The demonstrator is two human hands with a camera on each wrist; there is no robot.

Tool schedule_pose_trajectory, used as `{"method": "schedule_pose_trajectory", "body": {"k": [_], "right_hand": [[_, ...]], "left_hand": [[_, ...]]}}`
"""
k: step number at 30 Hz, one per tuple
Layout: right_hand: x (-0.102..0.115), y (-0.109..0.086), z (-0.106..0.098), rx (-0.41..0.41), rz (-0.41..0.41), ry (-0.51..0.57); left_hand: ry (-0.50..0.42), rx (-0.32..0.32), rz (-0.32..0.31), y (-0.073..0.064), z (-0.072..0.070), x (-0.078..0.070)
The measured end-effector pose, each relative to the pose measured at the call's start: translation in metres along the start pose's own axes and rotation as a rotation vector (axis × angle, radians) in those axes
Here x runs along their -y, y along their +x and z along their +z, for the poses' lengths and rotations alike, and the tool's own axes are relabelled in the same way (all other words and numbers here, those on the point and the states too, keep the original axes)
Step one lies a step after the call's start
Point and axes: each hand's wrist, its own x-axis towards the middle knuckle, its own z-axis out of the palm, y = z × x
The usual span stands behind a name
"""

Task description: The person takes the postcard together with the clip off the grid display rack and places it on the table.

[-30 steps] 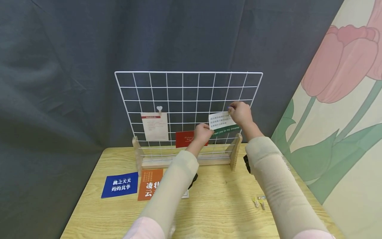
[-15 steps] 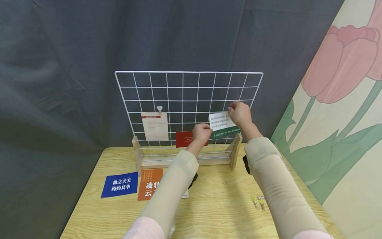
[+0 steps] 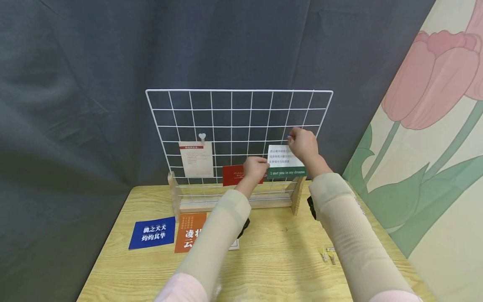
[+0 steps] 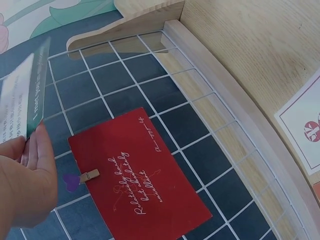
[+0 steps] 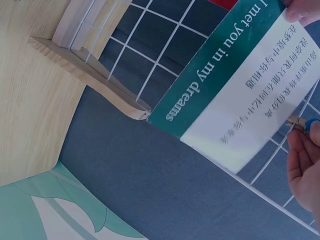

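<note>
A white card with a green band point(image 3: 287, 173) stands in front of the right part of a white wire grid point(image 3: 239, 90). My left hand point(image 3: 255, 169) pinches the card's left edge between thumb and fingers. Up at its top edge, my right hand point(image 3: 303, 144) pinches a small wooden clothespin with a blue piece point(image 5: 298, 121), beside a grid wire; whether it bites the card cannot be told. Left of the card, a red card point(image 4: 142, 175) hangs by a clothespin with a purple heart point(image 4: 89, 176). A pale card point(image 3: 197, 161) with a red strip hangs farther left under a white-heart clothespin point(image 3: 202, 137).
Wooden feet point(image 3: 297, 196) support the grid on the table point(image 3: 271, 260). A blue card point(image 3: 152, 233), an orange card point(image 3: 185, 239) and a partly hidden white card point(image 4: 302, 125) lie at the left. Several small clothespins point(image 3: 327, 255) lie near the right forearm. A dark curtain point(image 3: 237, 46) stands behind.
The white and green card has swung from tilted to nearly level, its left side shifting slightly down and right. Both hands stay almost in place.
</note>
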Motion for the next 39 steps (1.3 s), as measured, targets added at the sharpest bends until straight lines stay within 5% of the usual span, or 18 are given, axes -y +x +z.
{"method": "schedule_pose_trajectory", "body": {"k": [29,39], "right_hand": [[0.001,-0.005,-0.008,-0.053,-0.068,0.01],[-0.001,-0.015,-0.007,0.006,-0.044,0.034]], "left_hand": [[0.008,0.007,-0.018,0.001,-0.012,0.007],[-0.001,-0.015,-0.073,-0.001,-0.019,0.015]]}}
